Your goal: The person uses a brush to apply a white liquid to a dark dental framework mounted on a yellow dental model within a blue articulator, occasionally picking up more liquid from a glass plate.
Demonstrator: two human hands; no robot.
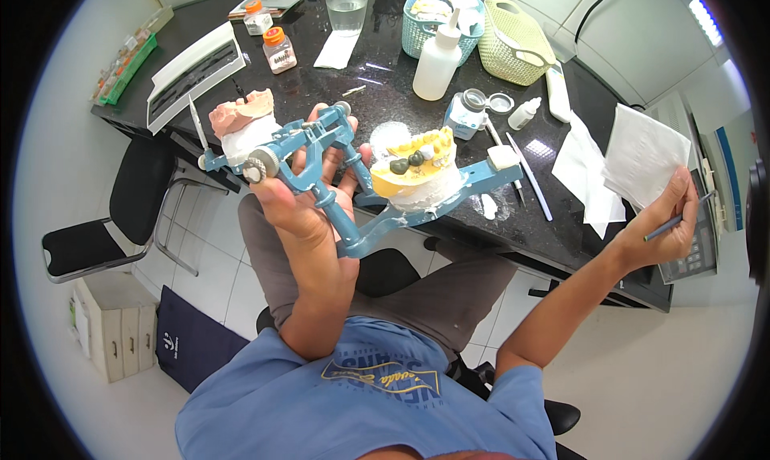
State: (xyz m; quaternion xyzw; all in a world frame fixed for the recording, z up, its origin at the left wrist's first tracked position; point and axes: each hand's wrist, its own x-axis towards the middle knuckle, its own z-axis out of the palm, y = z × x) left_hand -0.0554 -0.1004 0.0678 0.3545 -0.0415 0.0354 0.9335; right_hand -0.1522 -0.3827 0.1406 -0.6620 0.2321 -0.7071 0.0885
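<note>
Currently the left hand (293, 195) holds a blue metal dental articulator (337, 179) in the air above the near edge of the dark glossy worktop (377, 75), fingers clamped around its hinged frame. The frame is swung open: the upper arm carries a pink gum-coloured cast on white plaster (241, 123), the lower arm a yellow stone tooth model (417, 167) on a white plaster base, with two dark grey teeth set in the arch. The right hand (670, 219) is out past the right edge of the worktop, fingers pinched on a thin grey-handled instrument (678, 219) beside a white paper tissue (642, 155). For good work, judged from this pose, the frame should be gripped at its rigid posts, not the brittle plaster, and kept level. A white squeeze bottle (437, 63) and a clear glass (347, 7) stand toward the far edge.
</note>
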